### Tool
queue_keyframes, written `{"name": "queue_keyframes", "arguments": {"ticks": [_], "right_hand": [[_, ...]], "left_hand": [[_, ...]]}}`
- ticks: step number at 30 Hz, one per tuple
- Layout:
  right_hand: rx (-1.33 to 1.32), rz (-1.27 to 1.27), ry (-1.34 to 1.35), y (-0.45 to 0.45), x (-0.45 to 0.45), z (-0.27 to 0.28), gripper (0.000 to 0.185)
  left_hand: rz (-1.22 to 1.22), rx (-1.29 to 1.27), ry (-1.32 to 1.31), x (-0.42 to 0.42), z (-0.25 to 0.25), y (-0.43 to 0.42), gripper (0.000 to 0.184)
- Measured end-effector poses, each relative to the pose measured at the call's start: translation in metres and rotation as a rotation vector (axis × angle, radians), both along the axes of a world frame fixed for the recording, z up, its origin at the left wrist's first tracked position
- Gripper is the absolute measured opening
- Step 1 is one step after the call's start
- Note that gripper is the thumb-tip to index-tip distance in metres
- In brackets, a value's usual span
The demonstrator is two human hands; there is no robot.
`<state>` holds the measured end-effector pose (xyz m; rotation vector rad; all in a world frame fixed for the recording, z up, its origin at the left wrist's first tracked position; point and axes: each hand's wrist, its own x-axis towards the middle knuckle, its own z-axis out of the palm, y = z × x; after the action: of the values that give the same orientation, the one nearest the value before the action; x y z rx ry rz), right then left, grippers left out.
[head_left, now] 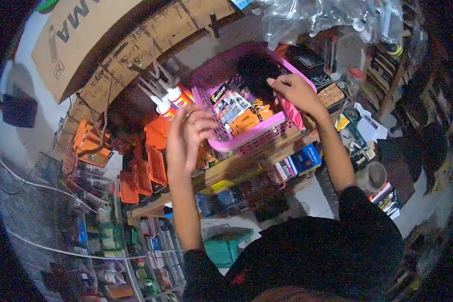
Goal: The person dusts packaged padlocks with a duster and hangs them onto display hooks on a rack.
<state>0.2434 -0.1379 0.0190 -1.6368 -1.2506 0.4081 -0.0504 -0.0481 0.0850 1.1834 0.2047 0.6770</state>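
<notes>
Looks to be at the step of picking through a pink plastic basket with latticed sides and a thick rim (254, 133), set on a wooden bench (221, 171) in front of the body. Has the right hand (298, 93) reaching over the basket's right side, grip narrow, thumb and fingertips drawn together close to a dark, fuzzy-looking black bundle (256, 71) — cannot tell whether pinching something small or holding nothing. Has the left hand (185, 143) raised by the basket's left side, grip wide, fingers spread and curved around nothing visible; cannot tell whether touching the rim. Contains, toward the near end, flat orange-and-black packets (249, 119) and white-and-grey printed packets (232, 106). Calls next, most likely, for closing the right grip firmly on one item and using the left to steady the rim — without snagging the glossy red-and-white wrapper (293, 115) below the right wrist.
</notes>
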Motion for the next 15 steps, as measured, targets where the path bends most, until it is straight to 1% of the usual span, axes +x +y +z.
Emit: {"name": "queue_keyframes", "arguments": {"ticks": [1, 2, 5, 8, 10, 11, 14, 15], "right_hand": [[0.066, 0.034, 0.056, 0.006, 0.005, -0.006, 0.045], [0.057, 0.045, 0.075, 0.004, 0.004, -0.003, 0.045], [0.045, 0.044, 0.112, -0.001, 0.0, 0.007, 0.045], [0.01, 0.008, 0.007, 0.004, 0.005, 0.001, 0.045], [0.012, 0.015, -0.001, 0.005, 0.005, -0.002, 0.045], [0.014, 0.015, -0.005, 0.005, 0.005, -0.003, 0.045], [-0.008, -0.012, -0.076, 0.006, 0.007, -0.003, 0.046], [-0.028, 0.003, -0.034, 0.005, 0.007, -0.002, 0.046]], "left_hand": [[0.006, 0.201, 0.185, 0.013, 0.001, 0.009, 0.036], [0.012, 0.4, 0.373, 0.027, 0.001, 0.019, 0.039], [-0.157, 1.082, 0.659, 0.067, -0.007, 0.051, 0.048], [-0.363, 1.469, 0.964, 0.103, -0.028, 0.076, 0.065], [-0.411, 1.676, 0.99, 0.118, -0.076, 0.106, 0.067], [-0.435, 1.783, 0.999, 0.126, -0.081, 0.107, 0.068], [-0.624, 1.622, 1.265, 0.151, -0.09, 0.108, 0.075], [-0.525, 1.725, 0.977, 0.149, -0.101, 0.118, 0.073]]}}
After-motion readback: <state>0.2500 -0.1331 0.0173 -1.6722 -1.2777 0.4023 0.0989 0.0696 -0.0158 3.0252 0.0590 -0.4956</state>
